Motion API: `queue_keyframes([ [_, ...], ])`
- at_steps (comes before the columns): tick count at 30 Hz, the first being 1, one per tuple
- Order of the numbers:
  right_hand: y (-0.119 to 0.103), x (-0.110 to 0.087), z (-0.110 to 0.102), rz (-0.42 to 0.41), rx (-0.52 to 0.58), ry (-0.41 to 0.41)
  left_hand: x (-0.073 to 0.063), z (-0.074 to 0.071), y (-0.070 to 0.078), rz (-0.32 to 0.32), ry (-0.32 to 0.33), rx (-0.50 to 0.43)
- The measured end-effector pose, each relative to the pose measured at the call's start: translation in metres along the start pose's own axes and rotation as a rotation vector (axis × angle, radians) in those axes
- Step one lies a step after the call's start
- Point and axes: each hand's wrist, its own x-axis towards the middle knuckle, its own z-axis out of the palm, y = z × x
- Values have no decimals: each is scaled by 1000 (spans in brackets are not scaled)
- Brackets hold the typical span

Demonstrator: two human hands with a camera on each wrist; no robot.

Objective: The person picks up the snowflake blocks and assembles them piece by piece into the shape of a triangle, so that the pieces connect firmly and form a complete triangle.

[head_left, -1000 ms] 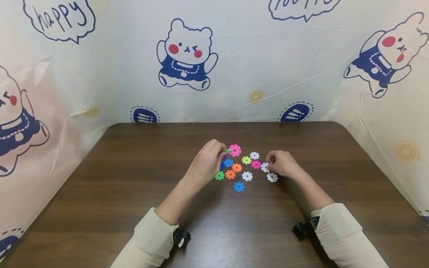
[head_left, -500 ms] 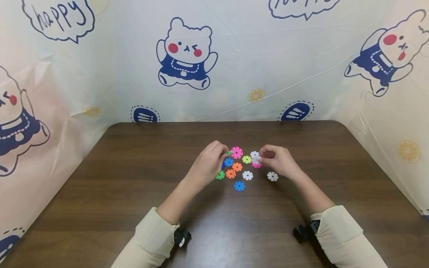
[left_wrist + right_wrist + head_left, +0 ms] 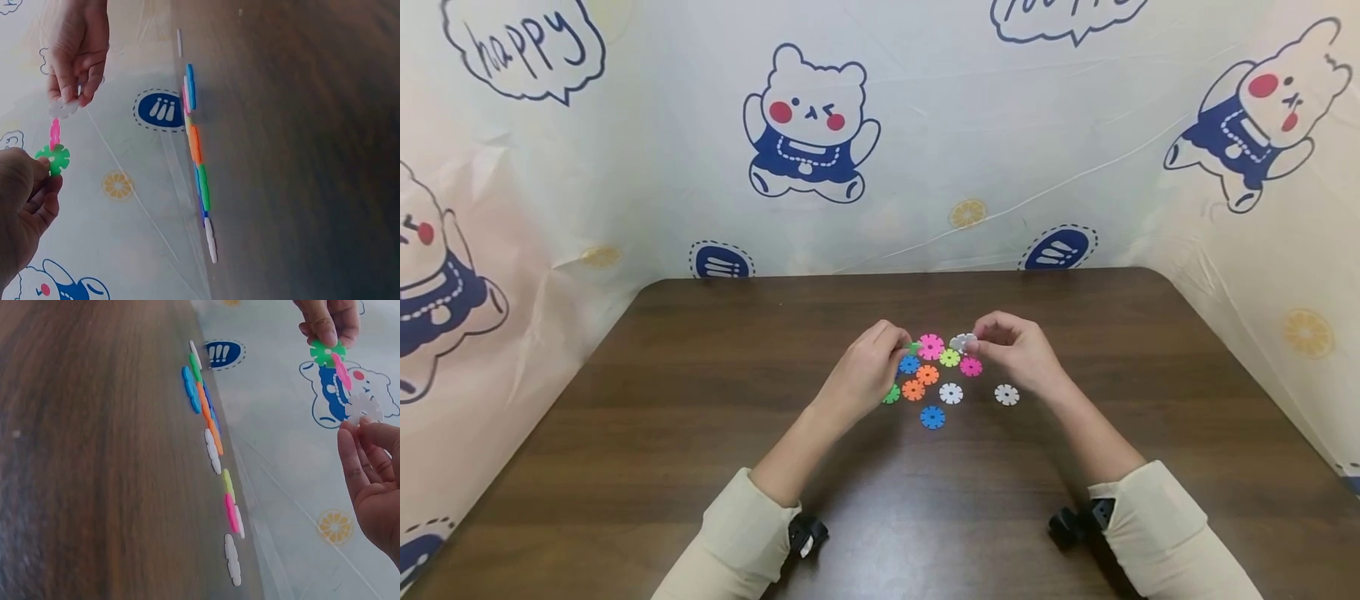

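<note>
My left hand (image 3: 865,362) pinches a green notched plastic disc (image 3: 60,161) at its edge. A pink notched disc (image 3: 932,347) is slotted into the green one and stands crosswise to it, clear of the table. Between its thumb and fingers, my right hand (image 3: 1022,350) holds a white notched disc (image 3: 364,407). In the wrist views that white disc is right at the free edge of the pink one, overlapping it in the left wrist view. Both hands are raised above the far middle of the table, facing each other.
Below the hands, loose notched discs lie flat on the brown table (image 3: 715,417): blue (image 3: 932,417), orange (image 3: 913,390), white (image 3: 951,393), yellow-green (image 3: 950,357) and pink (image 3: 972,367) among them. Another white disc (image 3: 1007,395) lies to the right. A printed curtain (image 3: 925,150) hangs behind the table.
My right hand has lifted a white disc off the table and carried it left and away from me, up to the pink disc. My left hand stays nearly where it was with its joined discs.
</note>
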Motion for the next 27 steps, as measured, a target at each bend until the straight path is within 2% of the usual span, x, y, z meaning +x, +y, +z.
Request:
queue_keyframes([
  [8, -4, -1, 3, -15, 49, -36, -1, 0, 2, 8, -1, -6],
  [18, -6, -2, 4, -40, 24, -53, 0, -2, 3, 6, -11, -2],
  [21, -15, -5, 6, -50, 10, -59, -2, -2, 4, 2, -13, -2],
  [25, -17, -6, 10, -55, -21, -52, -3, -4, 6, -21, -18, -2],
  [27, -11, -4, 12, -70, -34, -42, -4, -5, 7, -35, -16, -5],
])
